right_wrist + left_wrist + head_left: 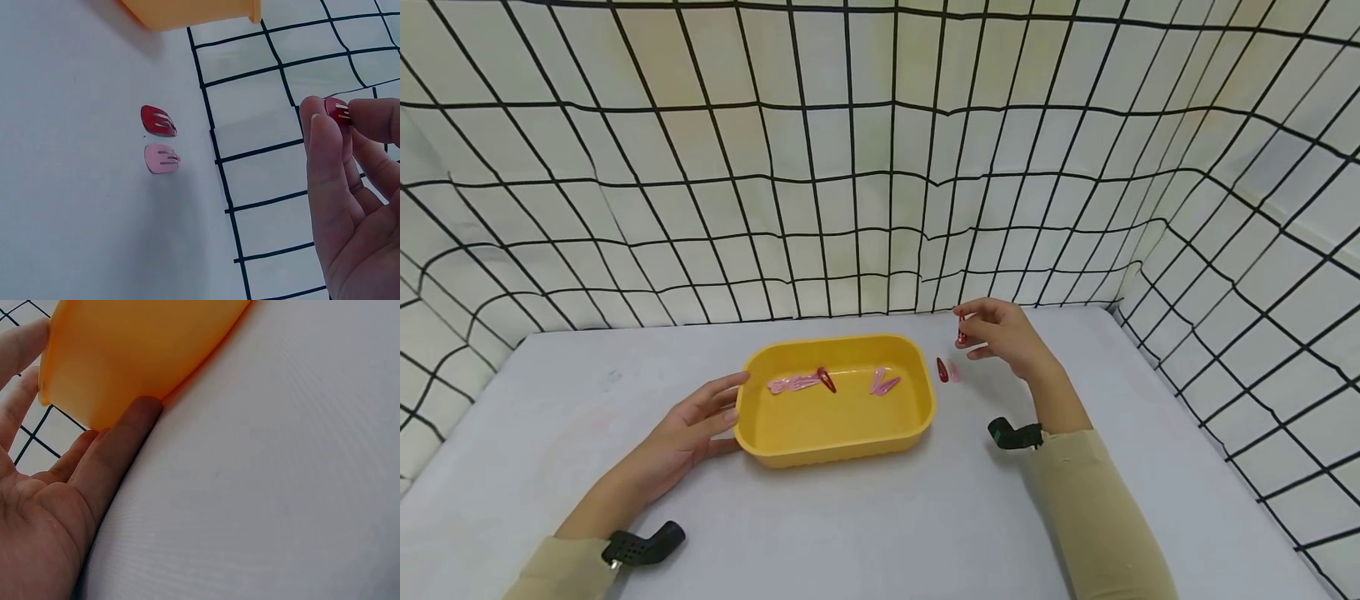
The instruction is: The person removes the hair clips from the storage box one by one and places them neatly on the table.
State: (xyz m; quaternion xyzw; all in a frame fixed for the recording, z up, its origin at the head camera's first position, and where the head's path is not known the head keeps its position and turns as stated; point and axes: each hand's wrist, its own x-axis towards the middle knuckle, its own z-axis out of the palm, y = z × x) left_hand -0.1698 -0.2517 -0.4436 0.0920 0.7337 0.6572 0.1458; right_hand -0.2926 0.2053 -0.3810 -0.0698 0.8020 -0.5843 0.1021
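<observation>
Between thumb and fingertips, my right hand (1003, 335) pinches a red snap hair clip (338, 111) above the table, right of the yellow tray (831, 427). On the white surface below it lie another red hair clip (942, 370) and a pink hair clip (162, 159), side by side and apart from the tray. My left hand (688, 429) rests against the tray's left end, its fingers spread along the wall. Inside the tray, several pink clips (790, 383) lie beside a red clip (826, 380), and two more pink clips (886, 386) sit farther right.
A black grid net (891, 175) hangs over pale cloth behind the table and along both sides. The table (880, 533) has a white cover. Each wrist wears a black camera band, the right one (1015, 434) near the table.
</observation>
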